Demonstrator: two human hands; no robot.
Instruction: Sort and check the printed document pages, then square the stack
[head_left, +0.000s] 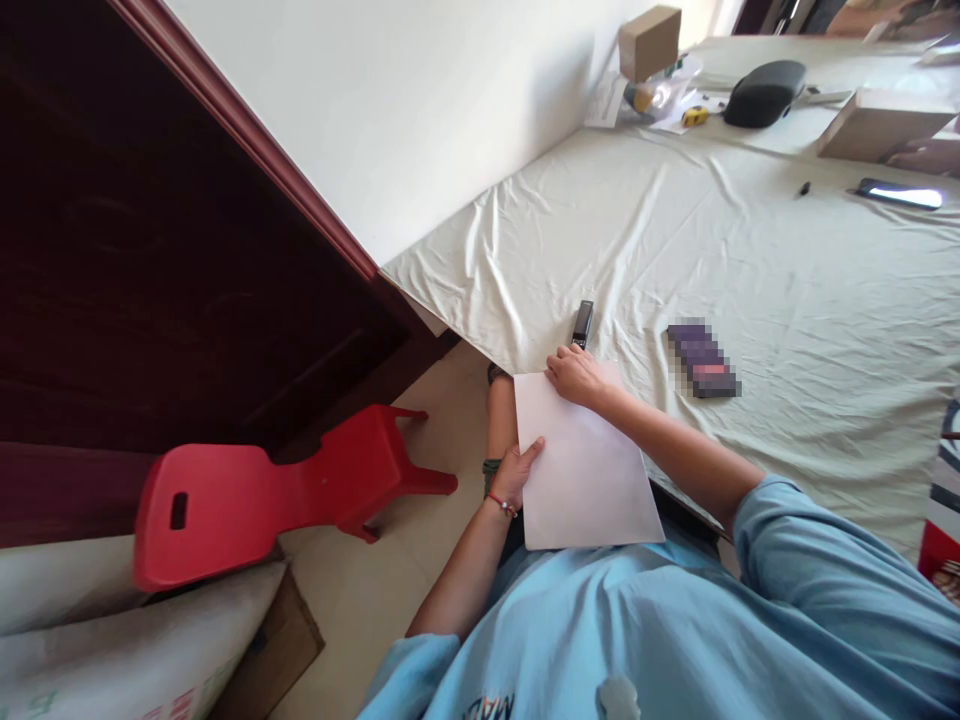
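Left hand [515,472] grips the near left edge of a white sheet of paper [581,470], thumb on top, fingers curled beneath; right hand [574,375] lies on the sheet's far corner, fingers bent and pressed close together against it; the sheet spans between both hands, tilted over the edge of the cloth-covered table [787,300]; a small dark stapler-like object [582,323] sits just beyond the right hand; a dark blurred box [703,358] lies to that hand's right; a red plastic stool [277,490] lies tipped on the floor left of the left hand.

Bright, soft daylight, seemingly from the right; wide-angle bending at edges, dark doorway underexposed.
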